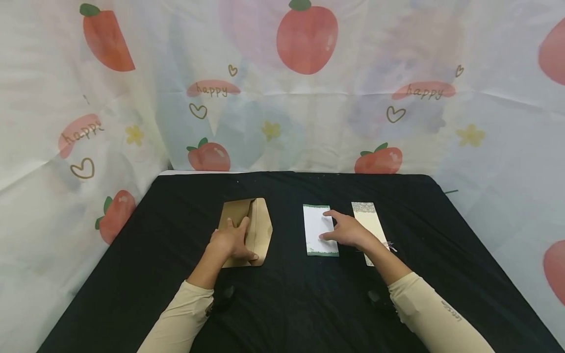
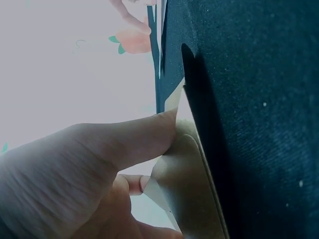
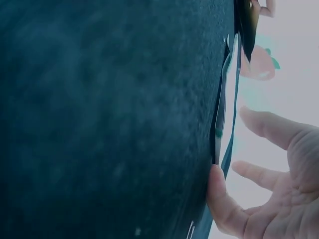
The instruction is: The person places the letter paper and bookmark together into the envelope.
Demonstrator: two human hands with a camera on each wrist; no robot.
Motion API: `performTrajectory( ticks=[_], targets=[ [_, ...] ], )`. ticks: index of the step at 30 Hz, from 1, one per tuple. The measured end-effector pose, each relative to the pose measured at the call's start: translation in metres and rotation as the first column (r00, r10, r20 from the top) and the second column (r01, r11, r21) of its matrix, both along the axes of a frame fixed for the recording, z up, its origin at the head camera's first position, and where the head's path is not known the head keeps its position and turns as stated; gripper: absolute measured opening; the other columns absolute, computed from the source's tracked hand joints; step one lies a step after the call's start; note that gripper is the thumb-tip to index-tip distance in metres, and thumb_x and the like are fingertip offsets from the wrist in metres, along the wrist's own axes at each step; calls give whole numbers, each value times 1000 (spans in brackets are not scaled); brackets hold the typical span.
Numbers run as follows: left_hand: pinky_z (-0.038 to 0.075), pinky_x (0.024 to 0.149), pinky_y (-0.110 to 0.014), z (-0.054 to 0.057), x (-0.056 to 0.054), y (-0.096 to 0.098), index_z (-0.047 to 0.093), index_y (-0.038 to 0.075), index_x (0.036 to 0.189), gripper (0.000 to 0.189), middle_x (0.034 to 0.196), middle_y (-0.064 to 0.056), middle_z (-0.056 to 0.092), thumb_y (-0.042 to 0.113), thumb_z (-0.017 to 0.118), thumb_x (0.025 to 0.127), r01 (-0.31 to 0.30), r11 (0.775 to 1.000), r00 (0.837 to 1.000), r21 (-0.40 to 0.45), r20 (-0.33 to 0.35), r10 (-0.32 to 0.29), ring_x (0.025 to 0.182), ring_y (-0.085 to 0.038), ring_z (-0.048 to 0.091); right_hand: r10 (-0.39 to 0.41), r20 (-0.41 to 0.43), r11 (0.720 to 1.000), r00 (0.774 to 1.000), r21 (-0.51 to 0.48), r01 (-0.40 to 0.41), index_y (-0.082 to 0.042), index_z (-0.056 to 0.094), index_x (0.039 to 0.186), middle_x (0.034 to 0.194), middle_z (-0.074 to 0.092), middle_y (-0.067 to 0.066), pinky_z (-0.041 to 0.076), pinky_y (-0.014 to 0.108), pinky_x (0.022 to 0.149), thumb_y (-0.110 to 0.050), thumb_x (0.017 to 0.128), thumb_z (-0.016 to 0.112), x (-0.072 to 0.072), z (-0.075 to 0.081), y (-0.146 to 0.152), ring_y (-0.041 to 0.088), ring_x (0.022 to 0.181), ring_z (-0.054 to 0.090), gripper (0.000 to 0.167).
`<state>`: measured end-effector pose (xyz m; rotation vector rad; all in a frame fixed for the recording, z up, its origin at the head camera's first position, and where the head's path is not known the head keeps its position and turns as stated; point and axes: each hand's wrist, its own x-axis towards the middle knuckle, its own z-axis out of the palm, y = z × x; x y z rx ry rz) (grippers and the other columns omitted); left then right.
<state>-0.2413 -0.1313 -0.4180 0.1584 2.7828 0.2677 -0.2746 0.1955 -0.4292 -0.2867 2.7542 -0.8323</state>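
Note:
A brown paper envelope [image 1: 263, 225] lies on the black cloth at left, its flap toward the right and its mouth gaping. My left hand [image 1: 230, 242] rests on it with the fingers spread. In the left wrist view the straight thumb [image 2: 144, 139] presses on the envelope [image 2: 187, 184]. A white paper sheet with green borders [image 1: 318, 233] lies in the middle. My right hand [image 1: 348, 231] reaches over its right side, fingers apart. From the right wrist view, one fingertip [image 3: 217, 179] is at the edge of the sheet [image 3: 229, 94]; contact is hard to tell.
A cream card with a speckled top band [image 1: 365, 215] and a thin string at its side lies under the right forearm. Black cloth [image 1: 282, 304] covers the table. A fruit-patterned curtain [image 1: 273, 117] hangs behind and at both sides.

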Motion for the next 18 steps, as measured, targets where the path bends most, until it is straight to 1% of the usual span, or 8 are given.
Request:
performTrajectory(
  ticks=[2,6,8,10,12,15,18],
  targets=[
    [27,113,-67,0,0,-1,27,12,158,106,159,-40,22,52,87,80,0,1000,1000,-4,0,0,135,-53,46,2,-17,1000,1000,24,-1,0,51,146,97,68,17,52,43,74,-22,85,86,-1,0,-4,28,84,62,75],
    [27,113,-66,1,0,-1,27,12,158,106,160,-39,21,52,87,80,-4,1000,1000,-12,2,4,136,-53,45,-11,-18,999,1000,46,12,-1,52,146,118,64,30,53,51,83,-18,81,89,-2,-2,-8,39,104,64,77],
    [27,113,-66,1,-1,-1,28,12,157,105,159,-40,22,52,87,80,-2,1000,1000,-13,-1,2,135,-53,46,-18,-17,998,1000,55,18,-2,52,146,123,62,33,53,53,86,-16,80,90,-2,-2,-9,42,111,63,78],
    [28,113,-66,1,0,0,28,12,157,105,159,-39,22,52,87,80,0,1000,1000,-12,-4,0,136,-53,45,-17,-18,998,1000,62,18,-2,52,145,123,61,33,53,53,87,-14,79,90,-1,-2,-9,44,114,61,77],
    [28,113,-66,1,0,0,28,12,158,105,159,-39,22,52,87,80,0,1000,1000,-8,-2,0,136,-53,45,-24,-9,998,1000,56,24,-3,52,145,120,62,32,53,52,85,-12,79,90,-1,-1,-10,43,111,62,77],
    [28,113,-67,0,0,-1,29,12,156,104,159,-39,22,51,88,80,-2,1000,1000,-4,-2,2,135,-53,46,-30,16,999,999,35,29,-3,51,146,108,64,25,53,48,79,-9,80,89,1,0,-10,37,98,63,76],
    [28,113,-67,0,0,-1,30,12,155,103,159,-39,22,51,88,79,-3,1000,1000,-1,-4,3,135,-52,46,-37,40,999,999,10,36,-5,51,146,97,63,17,52,43,73,-7,81,87,2,-1,-11,30,86,60,74]
  ],
)
